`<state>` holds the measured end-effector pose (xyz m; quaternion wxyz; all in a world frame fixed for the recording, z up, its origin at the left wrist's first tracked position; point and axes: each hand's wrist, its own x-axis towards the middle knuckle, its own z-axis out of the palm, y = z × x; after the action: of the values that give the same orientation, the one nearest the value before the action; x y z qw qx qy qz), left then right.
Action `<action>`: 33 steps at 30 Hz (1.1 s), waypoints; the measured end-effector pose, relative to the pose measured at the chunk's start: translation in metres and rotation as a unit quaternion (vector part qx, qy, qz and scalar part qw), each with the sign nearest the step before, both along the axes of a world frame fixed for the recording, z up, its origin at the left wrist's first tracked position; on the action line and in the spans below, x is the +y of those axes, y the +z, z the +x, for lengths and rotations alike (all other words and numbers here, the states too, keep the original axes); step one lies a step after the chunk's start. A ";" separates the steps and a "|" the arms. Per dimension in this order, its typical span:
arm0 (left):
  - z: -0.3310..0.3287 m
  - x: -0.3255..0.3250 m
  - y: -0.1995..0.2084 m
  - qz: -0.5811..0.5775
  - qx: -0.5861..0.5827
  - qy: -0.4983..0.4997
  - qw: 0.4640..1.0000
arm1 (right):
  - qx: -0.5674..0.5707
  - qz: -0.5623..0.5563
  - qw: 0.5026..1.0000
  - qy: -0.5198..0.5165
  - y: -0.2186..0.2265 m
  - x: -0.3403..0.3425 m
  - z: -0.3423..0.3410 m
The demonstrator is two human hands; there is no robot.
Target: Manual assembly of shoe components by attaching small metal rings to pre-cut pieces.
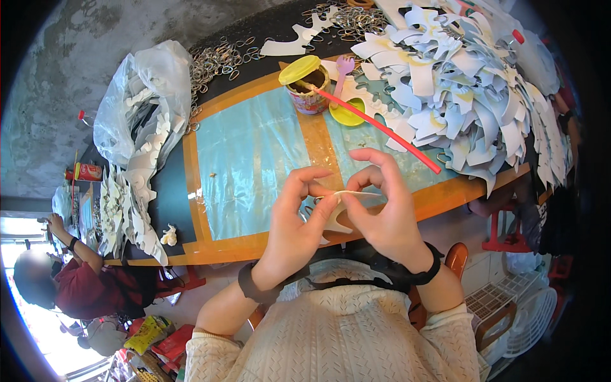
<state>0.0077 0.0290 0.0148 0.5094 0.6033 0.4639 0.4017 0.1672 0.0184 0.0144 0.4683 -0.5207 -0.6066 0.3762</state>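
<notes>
Close in front of my body, both hands are raised over the near edge of the table. My left hand [299,213] pinches a thin white cut-out piece [337,221] between thumb and fingers. On the other side of the same piece, my right hand [385,207] is also closed, thumb and forefinger meeting near its folded upper edge. A bit of a metal ring [316,200] shows beside my left fingertips; whether it sits in the fold is hidden. Beyond the hands stands an open tin [310,102] of brownish paste, with a red-handled stick [398,138] resting across its rim.
Blue plastic sheeting [248,159] edged with brown tape covers the tabletop. A heap of white cut-outs [458,95] rises at the right. Metal rings [219,63] lie behind. A clear bag [143,95] stands left. Beside the tin are a purple fork [344,69] and yellow lid [348,113]. Another person [95,280] sits far left.
</notes>
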 end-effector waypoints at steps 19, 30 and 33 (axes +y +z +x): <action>-0.003 0.008 0.006 0.029 0.013 -0.004 0.999 | 0.229 -0.087 0.959 0.143 0.000 0.003 0.007; -0.015 0.017 0.011 -0.158 -0.057 -0.060 0.984 | 0.233 -0.116 0.960 0.107 -0.008 0.023 0.019; -0.022 0.016 0.000 -0.186 -0.035 -0.088 0.978 | 0.233 -0.098 0.963 0.099 -0.015 0.025 0.020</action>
<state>-0.0145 0.0447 0.0150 0.6619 0.5218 0.4574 0.2835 0.1876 0.0438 -0.0003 0.5040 -0.3995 -0.4894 0.5889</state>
